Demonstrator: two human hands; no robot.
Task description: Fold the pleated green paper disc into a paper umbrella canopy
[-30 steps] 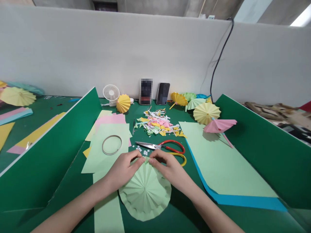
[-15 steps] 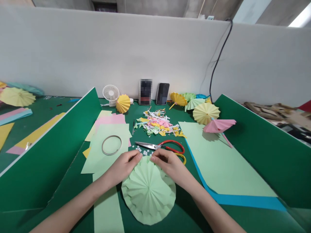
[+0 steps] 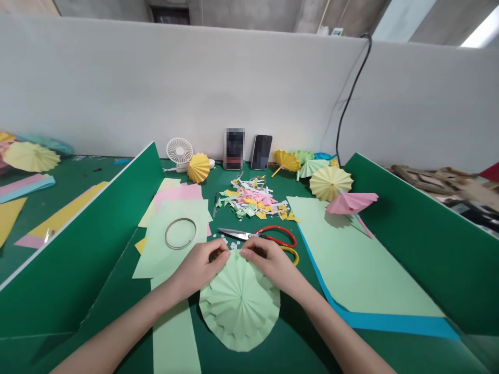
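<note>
A round, pleated light-green paper disc lies before me, its folds fanning out from the centre. My left hand pinches its far rim left of the middle, thumb against fingers. On the same rim, a short gap to the right, my right hand pinches the paper too. Just beyond the hands lie scissors with one red and one yellow handle, blades pointing left. Small white paper bits are scattered between the scissors and the disc.
Green sheets bearing a tape ring are at left. A large green sheet over blue paper lies right, near a pink paper umbrella. Behind are paper scraps, a fan and a phone. Green side walls flank me.
Both hands keep their pinch on the far rim. The disc's near edge has risen slightly and the disc looks a little narrower. The camera view has shifted slightly.
</note>
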